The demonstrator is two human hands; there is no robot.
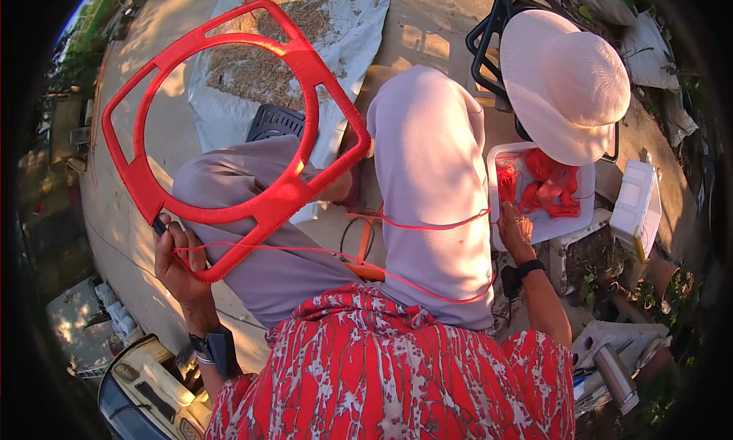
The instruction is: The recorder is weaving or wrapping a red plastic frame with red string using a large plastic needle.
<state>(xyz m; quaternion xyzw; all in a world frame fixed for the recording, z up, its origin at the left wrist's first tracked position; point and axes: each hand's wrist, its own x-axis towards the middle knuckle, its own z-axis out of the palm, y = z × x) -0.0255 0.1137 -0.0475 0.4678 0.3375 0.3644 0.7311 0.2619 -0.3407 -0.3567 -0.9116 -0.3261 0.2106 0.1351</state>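
My left hand [180, 263] is closed round the lower left corner of a red frame [276, 211], four-sided with a large ring inside it, wrapped in red cord. A small black piece [159, 225] shows by my fingers; its kind I cannot make out. From this hand a thin red cord [321, 249] runs across my lap, and loops of it lie over my right knee. At the right, my right hand [516, 232] reaches to the edge of a white tub [546, 228], its fingers closed on red cord. Bundles of red cord [553, 190] lie in the tub.
A pale brimmed hat [569, 85] rests on a black metal frame [482, 47] behind the tub. A white box [637, 203] stands right of it. Ahead, a white sheet [365, 35] bears dry chaff, with a black slotted plastic thing [276, 122] at its near edge.
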